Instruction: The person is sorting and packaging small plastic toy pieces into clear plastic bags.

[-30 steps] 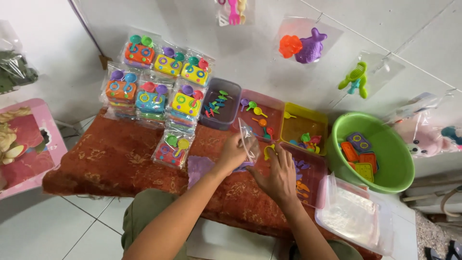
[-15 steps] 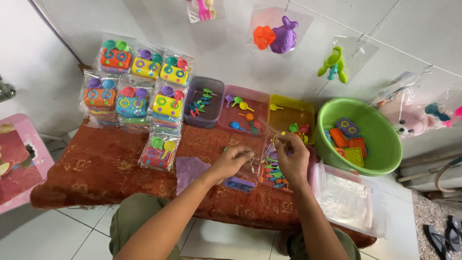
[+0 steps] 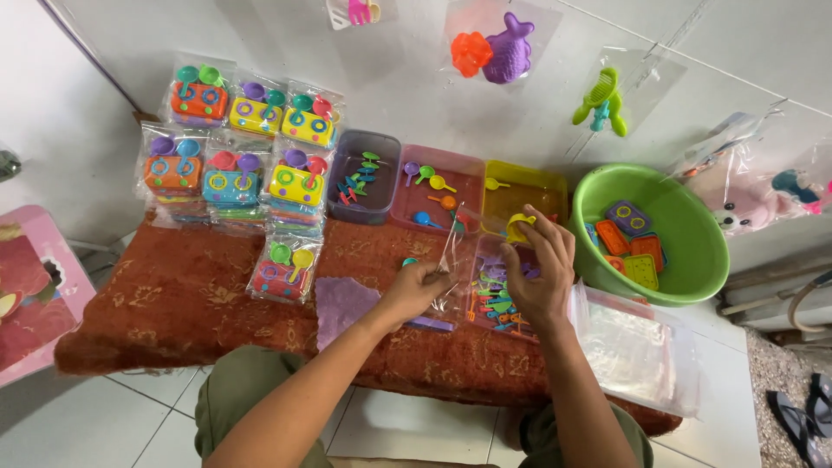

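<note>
My left hand (image 3: 418,289) pinches the edge of a clear plastic bag (image 3: 452,260) over the red patterned cloth (image 3: 173,299). Just right of it, my right hand (image 3: 539,269) holds a small yellow toy piece (image 3: 519,227) at its fingertips, beside the bag's upper edge. Under both hands a clear tray of small colourful toy utensils (image 3: 492,299) lies on the cloth. A purple mat (image 3: 342,303) lies left of my left hand.
Several bagged toy stove sets (image 3: 234,143) are stacked at the back left. A purple tub (image 3: 362,178), a pink tray (image 3: 433,191) and a yellow tray (image 3: 520,191) hold toy spoons. A green basin (image 3: 685,238) and a stack of clear bags (image 3: 633,355) sit right. A pink stool (image 3: 35,295) stands left.
My right hand has risen from the utensil tray with a yellow piece to the bag's edge. My left hand keeps hold of the bag. The camera view shifted.
</note>
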